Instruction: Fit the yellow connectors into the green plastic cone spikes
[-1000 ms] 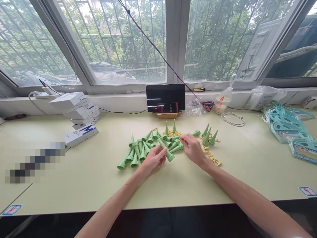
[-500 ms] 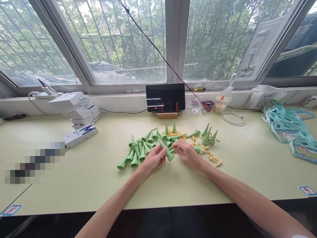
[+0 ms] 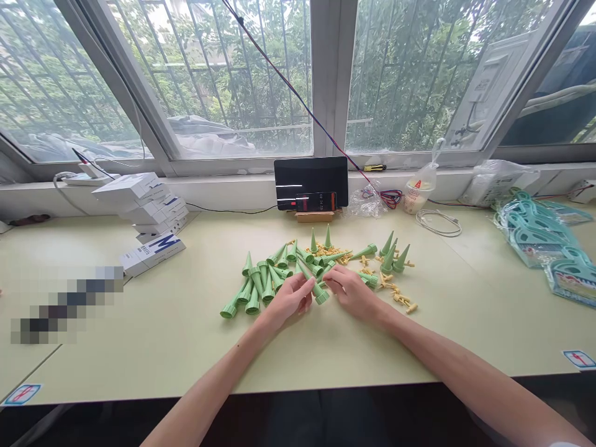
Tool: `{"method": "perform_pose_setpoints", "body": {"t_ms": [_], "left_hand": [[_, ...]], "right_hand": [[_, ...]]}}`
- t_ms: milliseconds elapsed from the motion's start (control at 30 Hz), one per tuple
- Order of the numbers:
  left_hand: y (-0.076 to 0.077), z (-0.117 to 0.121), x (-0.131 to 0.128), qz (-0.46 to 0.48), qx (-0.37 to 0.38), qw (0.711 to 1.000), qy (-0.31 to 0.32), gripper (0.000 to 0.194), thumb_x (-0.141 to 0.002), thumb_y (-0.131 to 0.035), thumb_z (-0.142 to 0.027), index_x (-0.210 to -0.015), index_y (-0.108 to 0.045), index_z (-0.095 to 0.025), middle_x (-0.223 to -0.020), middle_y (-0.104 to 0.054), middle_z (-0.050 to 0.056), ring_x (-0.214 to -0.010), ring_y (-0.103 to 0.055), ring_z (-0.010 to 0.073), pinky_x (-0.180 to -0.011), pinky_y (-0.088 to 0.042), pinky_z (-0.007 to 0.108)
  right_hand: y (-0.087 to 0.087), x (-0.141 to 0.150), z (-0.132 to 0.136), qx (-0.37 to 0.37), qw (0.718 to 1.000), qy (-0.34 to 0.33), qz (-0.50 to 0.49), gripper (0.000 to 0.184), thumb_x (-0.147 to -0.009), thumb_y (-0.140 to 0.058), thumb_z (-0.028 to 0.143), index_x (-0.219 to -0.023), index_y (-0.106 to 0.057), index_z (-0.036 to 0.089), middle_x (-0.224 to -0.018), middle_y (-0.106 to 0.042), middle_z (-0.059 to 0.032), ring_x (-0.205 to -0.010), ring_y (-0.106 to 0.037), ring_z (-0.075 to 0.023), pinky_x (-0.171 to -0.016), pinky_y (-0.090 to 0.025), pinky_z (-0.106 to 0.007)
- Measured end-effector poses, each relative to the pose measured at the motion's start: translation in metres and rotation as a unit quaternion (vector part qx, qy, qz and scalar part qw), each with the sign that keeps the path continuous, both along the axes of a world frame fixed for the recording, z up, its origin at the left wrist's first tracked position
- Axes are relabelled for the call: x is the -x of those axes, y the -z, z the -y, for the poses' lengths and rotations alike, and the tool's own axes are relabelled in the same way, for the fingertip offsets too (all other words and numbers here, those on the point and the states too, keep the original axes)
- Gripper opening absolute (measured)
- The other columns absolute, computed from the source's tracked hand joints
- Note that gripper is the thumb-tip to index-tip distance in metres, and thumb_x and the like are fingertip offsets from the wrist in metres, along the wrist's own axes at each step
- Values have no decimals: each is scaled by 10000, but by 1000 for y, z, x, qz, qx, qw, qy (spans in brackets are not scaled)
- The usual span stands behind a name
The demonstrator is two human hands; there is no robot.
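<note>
A heap of green plastic cones (image 3: 274, 273) lies on the pale green table (image 3: 186, 335), with several small yellow parts (image 3: 395, 295) scattered to its right. My left hand (image 3: 288, 299) pinches a green cone (image 3: 313, 285) that points away from me. My right hand (image 3: 351, 290) is closed right beside that cone's wide end, fingertips pinched on something I cannot make out. A few cones (image 3: 393, 256) stand upright at the right of the heap.
A dark tablet (image 3: 311, 180) with a phone (image 3: 315, 202) on a wooden stand sits at the back. White boxes (image 3: 144, 211) are stacked at left. Turquoise packaged items (image 3: 540, 239), a white cable (image 3: 437, 223) and plastic bags lie at right.
My right hand has moved left from the yellow parts to the wide end of the cone held by my left hand. The left hand has stayed in place.
</note>
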State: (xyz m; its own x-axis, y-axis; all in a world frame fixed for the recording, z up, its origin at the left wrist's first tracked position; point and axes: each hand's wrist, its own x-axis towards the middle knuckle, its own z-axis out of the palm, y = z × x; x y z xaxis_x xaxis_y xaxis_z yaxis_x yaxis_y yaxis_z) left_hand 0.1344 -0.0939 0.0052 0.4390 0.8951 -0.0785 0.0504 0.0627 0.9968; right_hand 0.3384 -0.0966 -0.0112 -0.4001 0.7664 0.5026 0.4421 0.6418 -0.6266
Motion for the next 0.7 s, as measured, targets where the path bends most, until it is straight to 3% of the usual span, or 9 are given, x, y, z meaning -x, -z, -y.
{"method": "perform_pose_setpoints", "body": {"t_ms": [700], "left_hand": [[2, 0, -1, -15, -6, 1000, 15, 430, -865, -623, -597, -819, -524, -181, -532, -534, -41, -431, -467, 79, -409, -329, 182]], "right_hand": [[1, 0, 1, -6, 1000, 5, 12, 205, -975, -452, 89, -1011, -625, 192, -916, -566, -49, -779, -564, -163, -713, -479, -285]]}}
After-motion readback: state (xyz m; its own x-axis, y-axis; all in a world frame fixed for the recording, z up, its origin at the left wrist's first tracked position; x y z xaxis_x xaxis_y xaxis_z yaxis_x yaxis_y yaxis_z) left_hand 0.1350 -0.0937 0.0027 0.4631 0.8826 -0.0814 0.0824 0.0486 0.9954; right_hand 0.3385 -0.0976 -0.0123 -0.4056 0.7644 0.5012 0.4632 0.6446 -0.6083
